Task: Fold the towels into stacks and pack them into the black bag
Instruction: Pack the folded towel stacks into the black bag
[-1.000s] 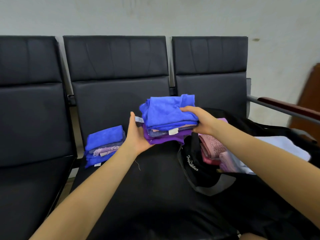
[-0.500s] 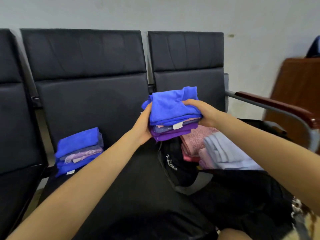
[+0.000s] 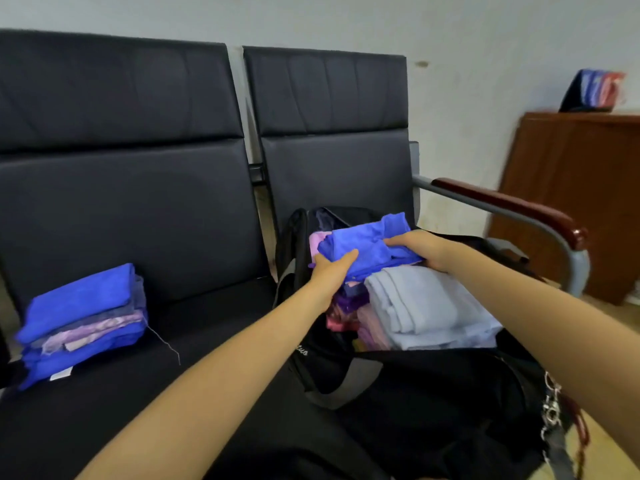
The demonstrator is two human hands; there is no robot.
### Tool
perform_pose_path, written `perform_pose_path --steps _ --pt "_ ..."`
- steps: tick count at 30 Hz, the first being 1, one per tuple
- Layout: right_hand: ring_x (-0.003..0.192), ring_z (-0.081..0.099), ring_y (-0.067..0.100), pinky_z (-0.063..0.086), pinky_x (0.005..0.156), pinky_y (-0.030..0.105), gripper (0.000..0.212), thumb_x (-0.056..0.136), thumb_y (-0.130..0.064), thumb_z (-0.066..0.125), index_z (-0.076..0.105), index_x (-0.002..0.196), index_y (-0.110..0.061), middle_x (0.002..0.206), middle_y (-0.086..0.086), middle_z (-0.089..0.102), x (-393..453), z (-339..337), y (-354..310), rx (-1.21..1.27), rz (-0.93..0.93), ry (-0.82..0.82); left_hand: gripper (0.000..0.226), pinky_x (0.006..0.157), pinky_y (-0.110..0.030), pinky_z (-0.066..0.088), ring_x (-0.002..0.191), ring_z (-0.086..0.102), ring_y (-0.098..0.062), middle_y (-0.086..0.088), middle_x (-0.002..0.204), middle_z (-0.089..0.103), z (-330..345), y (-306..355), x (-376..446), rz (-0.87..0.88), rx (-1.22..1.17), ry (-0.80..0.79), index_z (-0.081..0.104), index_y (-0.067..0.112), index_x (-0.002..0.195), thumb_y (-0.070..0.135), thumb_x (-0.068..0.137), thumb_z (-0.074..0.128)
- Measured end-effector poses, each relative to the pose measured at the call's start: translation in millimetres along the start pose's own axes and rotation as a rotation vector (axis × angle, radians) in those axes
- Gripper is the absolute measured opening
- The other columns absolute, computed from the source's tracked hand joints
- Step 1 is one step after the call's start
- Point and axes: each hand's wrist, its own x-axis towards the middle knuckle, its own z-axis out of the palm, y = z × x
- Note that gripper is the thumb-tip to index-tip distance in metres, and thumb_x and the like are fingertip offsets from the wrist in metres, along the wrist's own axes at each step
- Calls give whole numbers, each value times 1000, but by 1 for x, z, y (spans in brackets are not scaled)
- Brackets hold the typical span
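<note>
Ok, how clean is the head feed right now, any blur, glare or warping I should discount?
Head view: soft motion blur on the folded stack left on the seat and on the cabinet at right; wide-angle bending curves the armrest; even, flat light, no glare; both hands, left hand and right hand, read clearly on the blue towels.

black padded seats [image 3: 145, 202]; wood-capped armrest [image 3: 509, 206]; brown cabinet [image 3: 571, 202] with a blurred item on top

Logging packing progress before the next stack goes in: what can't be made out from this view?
Head view:
- Lower layers of the held stack: covered by the left hand and right hand.
- Black bag depth and remaining room: hidden by the pale towels.
- Towel count in the seat stack: blurred.
</note>
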Motion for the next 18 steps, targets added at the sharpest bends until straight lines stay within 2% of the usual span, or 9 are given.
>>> perform_pose_path --steps 2,3,7,10,12,13,15,16,18 --pt "94 68 28 54 88 37 30 87 -23 67 68 111 -5 104 14 73 -3 -7 5 -47 43 -33 75 96 -28 44 116 55 -20 -4 131 53 5 -10 -4 24 60 20 33 11 138 42 82 71" --pt "94 69 27 54 89 37 28 86 -26 68 69 108 -8 102 11 74 -5 -9 5 -84 50 -38 72 96 -28 43 116 55 -21 -4 131 53 6 -15 -3 33 96 24 31 10 139 41 86 68" --pt "91 69 22 54 84 33 29 82 -36 72 71 102 -15 98 4 74 -8 -3 11 -253 -6 17 78 105 -32 39 125 49 -25 -9 141 47 2 -16 -6 56 264 7 26 9 145 47 87 62" --pt "103 62 24 50 89 37 51 80 -44 70 60 118 -12 113 4 66 -9 6 14 -445 -134 289 71 102 -33 42 127 47 -27 -8 143 44 -7 -5 -10 48 356 -3 29 11 146 52 92 51" --pt "112 55 29 47 92 39 58 82 -42 68 53 127 -10 121 9 59 -15 9 8 -589 -293 518 63 88 -35 50 119 52 -26 -5 137 48 -21 10 -14 17 333 -40 40 13 140 55 93 45" --pt "115 52 30 45 93 39 54 85 -39 67 52 127 -10 122 11 57 -18 13 3 -610 -379 596 57 81 -34 51 113 55 -25 -5 130 53 -32 19 -18 7 304 -47 47 12 133 54 94 44" --pt "114 50 27 41 92 32 41 88 -30 63 57 123 -10 119 11 57 -27 27 -10 -534 -535 674 34 79 -35 52 96 58 -20 -5 113 57 -62 34 -28 96 255 0 54 16 116 43 98 45" --pt "109 52 24 41 90 30 33 89 -25 61 59 119 -11 114 9 58 -33 38 -20 -461 -600 683 24 79 -35 52 88 58 -18 -4 109 57 -80 41 -34 177 265 51 54 19 113 37 99 45" --pt "89 55 17 43 82 27 21 88 -15 58 62 108 -11 98 4 58 -43 71 -39 -307 -677 625 22 78 -34 54 83 58 -13 0 108 57 -121 53 -49 310 380 123 55 21 117 31 100 45"
